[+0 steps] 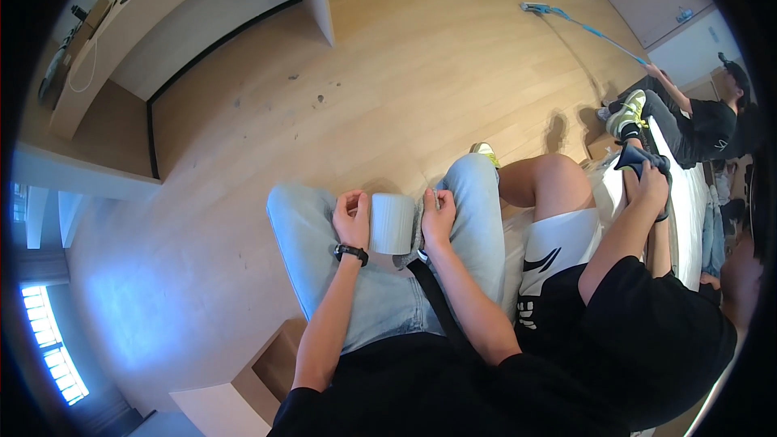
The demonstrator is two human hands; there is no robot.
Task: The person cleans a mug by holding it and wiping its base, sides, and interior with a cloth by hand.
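Note:
Above my lap is a white ribbed cylindrical cup (391, 224), between my two hands. My left hand (351, 218), with a black band on its wrist, is curled against the cup's left side; the exact grip point is hidden. On the other side my right hand (438, 218) has its thumb and fingers closed on a grey cloth (417, 229). Part of that cloth lies along the cup's right side and hangs below it. My knees, in light blue jeans (476, 194), are spread either side of my hands.
A black strap (436, 297) hangs across my lap. Close on my right sits a person holding a dark cloth (643, 164). Farther off, another person holds a blue-handled flat mop (537, 8) on the wooden floor (388, 79), which bears dark spots. An open-fronted wooden cabinet (243, 385) stands at lower left.

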